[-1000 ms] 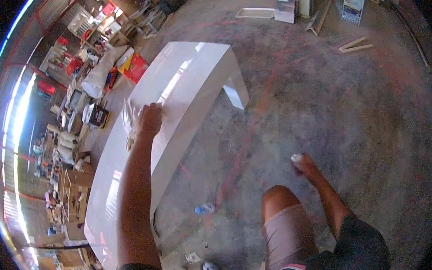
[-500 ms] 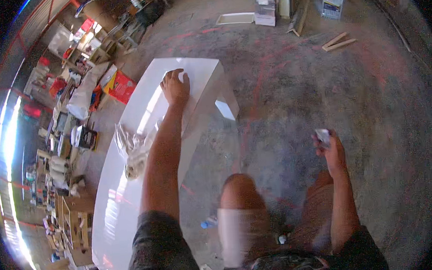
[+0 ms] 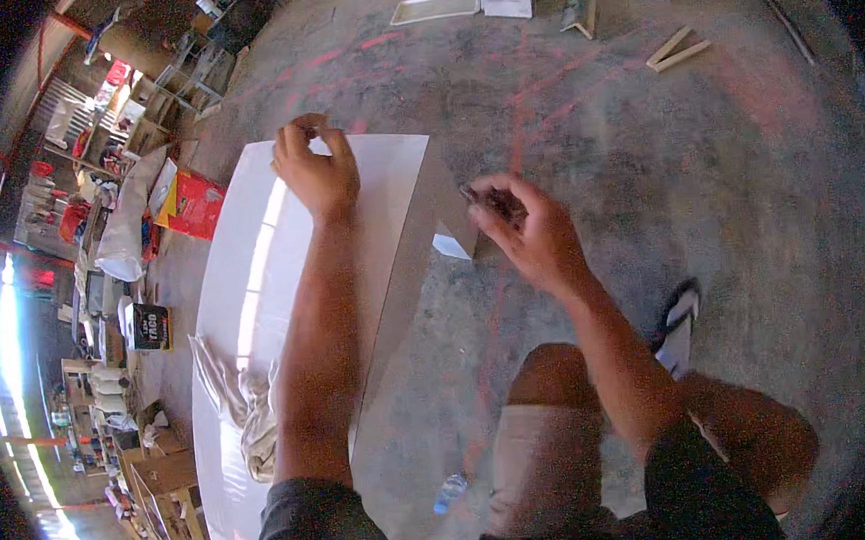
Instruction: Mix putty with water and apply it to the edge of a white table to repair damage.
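Note:
A long, glossy white board-like piece (image 3: 222, 275) stretches along my left side, with a bright streak of light on it. My left hand (image 3: 318, 178) hovers over its far end, fingers curled toward the thumb; what they hold, if anything, is too small to tell. My right hand (image 3: 530, 233) is raised just right of the white piece's far corner, in a pinch. Something small and dark shows at those fingertips, blurred. A crumpled cream cloth (image 3: 254, 413) lies on the white surface beside my left forearm.
Cluttered goods, a red and yellow bag (image 3: 192, 204) and a black box (image 3: 148, 326) line the left side. Wood strips (image 3: 676, 50) and a white tray-like frame (image 3: 434, 9) lie on the concrete floor farther off. A plastic bottle (image 3: 450, 491) lies near my knee.
My right hand has come up and leftward toward the white piece, from out over the floor. My left hand has shifted slightly left and its fingers have curled. My right leg has moved outward.

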{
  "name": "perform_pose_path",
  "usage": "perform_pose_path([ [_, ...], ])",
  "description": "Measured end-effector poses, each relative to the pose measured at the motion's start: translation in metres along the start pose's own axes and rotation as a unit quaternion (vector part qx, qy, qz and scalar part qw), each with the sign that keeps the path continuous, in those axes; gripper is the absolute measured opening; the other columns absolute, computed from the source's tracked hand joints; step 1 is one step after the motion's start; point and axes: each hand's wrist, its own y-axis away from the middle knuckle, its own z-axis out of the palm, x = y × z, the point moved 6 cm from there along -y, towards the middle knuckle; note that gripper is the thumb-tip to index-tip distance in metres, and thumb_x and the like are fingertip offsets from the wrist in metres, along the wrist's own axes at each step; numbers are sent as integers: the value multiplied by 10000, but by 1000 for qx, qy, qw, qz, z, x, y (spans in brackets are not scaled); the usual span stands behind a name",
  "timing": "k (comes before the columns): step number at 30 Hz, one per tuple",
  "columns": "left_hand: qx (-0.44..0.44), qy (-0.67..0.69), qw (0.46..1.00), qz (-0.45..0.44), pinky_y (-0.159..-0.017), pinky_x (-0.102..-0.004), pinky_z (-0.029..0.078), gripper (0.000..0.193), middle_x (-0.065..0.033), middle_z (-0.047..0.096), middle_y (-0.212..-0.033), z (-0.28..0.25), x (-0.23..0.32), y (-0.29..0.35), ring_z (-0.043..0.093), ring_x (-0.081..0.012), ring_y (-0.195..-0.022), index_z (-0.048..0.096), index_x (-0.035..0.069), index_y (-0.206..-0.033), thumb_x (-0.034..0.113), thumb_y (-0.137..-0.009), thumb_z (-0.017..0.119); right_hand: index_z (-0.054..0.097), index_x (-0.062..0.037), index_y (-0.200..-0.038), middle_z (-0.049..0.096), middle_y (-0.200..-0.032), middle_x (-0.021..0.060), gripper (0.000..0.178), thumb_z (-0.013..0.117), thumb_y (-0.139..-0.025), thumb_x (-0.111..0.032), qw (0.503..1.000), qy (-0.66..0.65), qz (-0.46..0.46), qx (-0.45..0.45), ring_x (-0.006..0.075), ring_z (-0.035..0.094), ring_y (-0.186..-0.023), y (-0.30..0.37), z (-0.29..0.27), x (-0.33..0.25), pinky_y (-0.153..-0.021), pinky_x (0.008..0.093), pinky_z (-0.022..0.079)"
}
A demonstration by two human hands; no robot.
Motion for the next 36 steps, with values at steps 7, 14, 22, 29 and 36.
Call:
perform_pose_path([
  [7,3,109,992,-58,-723,-334,490,172,-80,665,-898,-1,-7,-1,564,-167,-762,709,8,-1040,37,-967,556,765,-97,-1172,785,-1141,102,243,790,-972,-233,996,-5,-35,78,204,763,-979,-56,31,34,-814,333,594],
  [14,-10,87,991,-97,-750,-309,481,187,-54,654,-901,2,-18,0,555,-126,-806,699,9,-1054,69,-1016,526,766,-83,-1141,789,-1154,107,241,804,-957,-234,991,-47,-81,99,235,774,-951,-74,43,35,-845,345,596],
  [22,-28,121,983,-132,-724,-296,457,151,-32,608,-843,5,-23,0,532,-115,-778,687,9,-1034,49,-992,548,770,-86,-1116,784,-1162,142,239,812,-944,-247,988,-44,-95,115,284,778,-1013,-76,44,25,-885,376,605],
  [29,-38,117,984,-133,-704,-287,453,138,-16,594,-799,6,-23,0,524,-108,-738,690,10,-1018,38,-978,560,777,-82,-1104,787,-1144,157,220,809,-938,-223,990,-37,-87,109,301,774,-1059,-77,42,22,-904,384,604],
  [36,-40,119,982,-139,-737,-297,491,142,-38,668,-856,6,-24,0,574,-124,-761,699,4,-1019,47,-975,571,776,-89,-1097,796,-1106,117,193,798,-944,-204,984,-23,-118,129,264,782,-956,-78,42,19,-838,363,601],
])
